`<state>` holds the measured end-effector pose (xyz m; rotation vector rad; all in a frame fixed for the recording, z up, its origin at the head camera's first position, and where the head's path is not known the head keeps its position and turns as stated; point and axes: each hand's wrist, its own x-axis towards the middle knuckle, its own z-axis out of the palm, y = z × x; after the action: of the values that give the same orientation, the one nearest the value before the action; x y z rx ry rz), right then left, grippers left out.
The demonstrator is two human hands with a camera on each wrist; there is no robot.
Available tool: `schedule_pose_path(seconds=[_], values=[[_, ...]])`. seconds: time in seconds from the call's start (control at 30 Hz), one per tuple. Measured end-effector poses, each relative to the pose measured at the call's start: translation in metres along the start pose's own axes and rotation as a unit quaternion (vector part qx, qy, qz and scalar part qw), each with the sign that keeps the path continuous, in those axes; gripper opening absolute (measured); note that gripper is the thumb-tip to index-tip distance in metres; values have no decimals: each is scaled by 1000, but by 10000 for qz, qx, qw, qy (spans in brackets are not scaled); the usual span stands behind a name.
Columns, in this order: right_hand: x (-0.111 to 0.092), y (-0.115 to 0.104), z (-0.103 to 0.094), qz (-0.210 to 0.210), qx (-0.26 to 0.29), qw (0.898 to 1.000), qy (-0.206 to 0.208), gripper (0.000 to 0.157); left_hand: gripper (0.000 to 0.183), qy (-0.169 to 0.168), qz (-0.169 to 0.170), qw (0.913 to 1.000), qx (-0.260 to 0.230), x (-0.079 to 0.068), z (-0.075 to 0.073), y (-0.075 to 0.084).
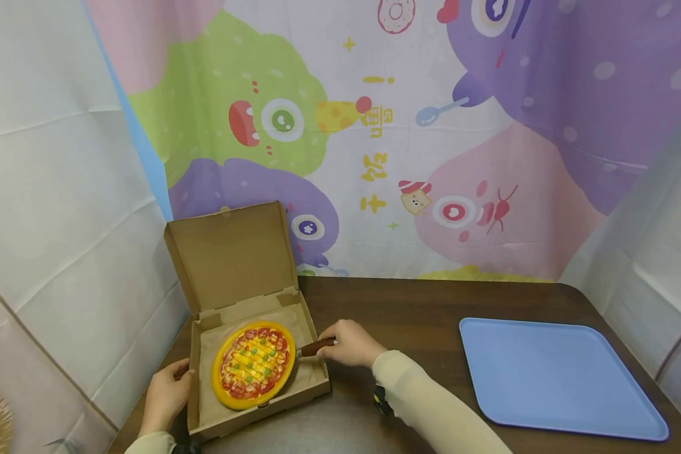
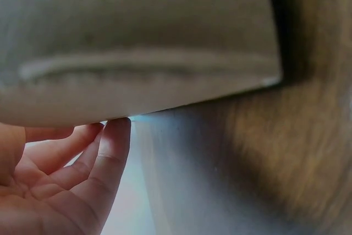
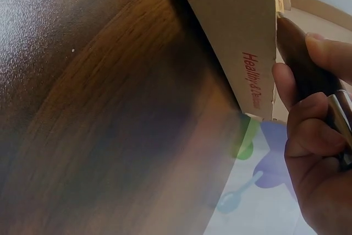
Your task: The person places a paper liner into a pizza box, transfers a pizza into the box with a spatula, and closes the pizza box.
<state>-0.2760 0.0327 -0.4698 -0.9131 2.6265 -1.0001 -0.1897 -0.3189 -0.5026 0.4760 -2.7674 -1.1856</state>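
Box lettering (image 3: 251,81) is shown only by the right wrist view. A handle (image 1: 314,347) is pinched by the right grip (image 1: 352,343), pizza (image 1: 253,364) to its left inside the box (image 1: 195,378) touched by the unclenched left grip (image 1: 166,396).

The right hand (image 1: 349,343) partly hides the handle (image 1: 316,347); the left wrist view crops the box (image 2: 137,31)

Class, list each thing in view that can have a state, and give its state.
Pizza box: open, lid raised
Pizza: whole, uncovered; whether lifted is unclear
Brown handle: gripped by the right hand
Left hand: touching the box's side
Blue tray: lying flat on the table
Patterned cloth: hanging behind the table
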Motion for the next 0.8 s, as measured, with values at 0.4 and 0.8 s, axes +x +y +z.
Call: schedule_pose_path(seconds=[0.4,0.8], values=[[2,0,6,42,-303,9995,13,12,45,85,-17,10000,-30,1,2,-1],[0,-6,5,-9,-698,9975,62,12,46,121,-46,9999,-71,-2,2,-1]])
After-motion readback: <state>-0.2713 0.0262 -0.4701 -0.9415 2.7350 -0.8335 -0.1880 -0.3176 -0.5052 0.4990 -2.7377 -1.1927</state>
